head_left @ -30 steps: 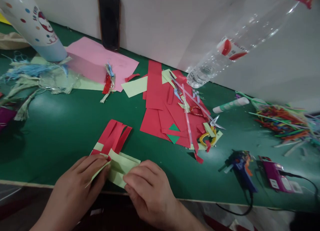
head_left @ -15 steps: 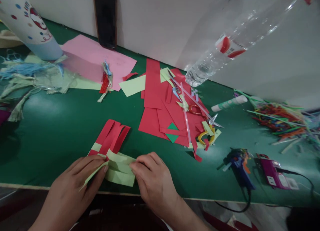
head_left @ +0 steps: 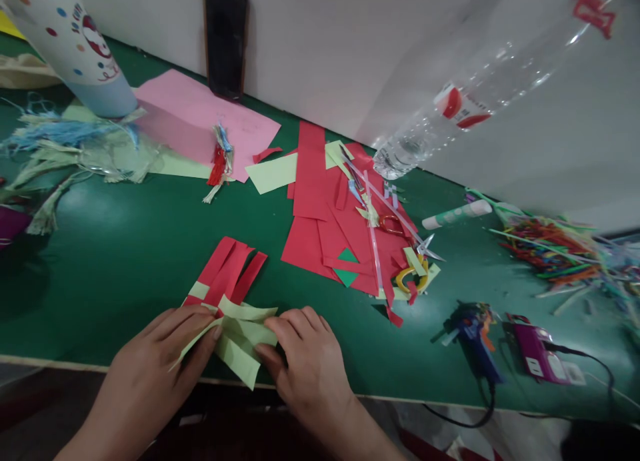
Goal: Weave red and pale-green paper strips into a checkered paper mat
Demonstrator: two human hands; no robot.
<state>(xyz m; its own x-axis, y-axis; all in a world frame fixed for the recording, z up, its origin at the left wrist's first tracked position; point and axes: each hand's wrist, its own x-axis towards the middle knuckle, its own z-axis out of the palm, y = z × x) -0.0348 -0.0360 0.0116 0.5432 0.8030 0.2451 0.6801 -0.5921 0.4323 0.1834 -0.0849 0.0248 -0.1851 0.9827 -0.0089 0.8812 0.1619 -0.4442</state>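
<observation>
Near the front edge of the green table, red paper strips [head_left: 227, 274] cross with pale green paper strips [head_left: 239, 360] in a woven piece. My left hand [head_left: 165, 351] is closed on the left side of the weave, pinching a pale green strip that bends up past its thumb. My right hand [head_left: 307, 348] pinches the right end of another pale green strip between thumb and fingers. One pale green strip hangs loose below, slanting toward the table edge. Where the strips cross, my left fingers hide part of the weave.
Red paper sheets [head_left: 310, 244] with scissors [head_left: 413, 274] and scraps lie beyond. A glue stick [head_left: 457, 214], glue gun [head_left: 480, 344] and purple box [head_left: 537, 351] are at right. A plastic bottle [head_left: 425, 131], phone [head_left: 225, 41] and dotted tumbler [head_left: 95, 61] stand along the wall.
The lower pale green strip has come away from my right fingers and now slants downward. My right hand holds the strip above it. The view has shifted slightly.
</observation>
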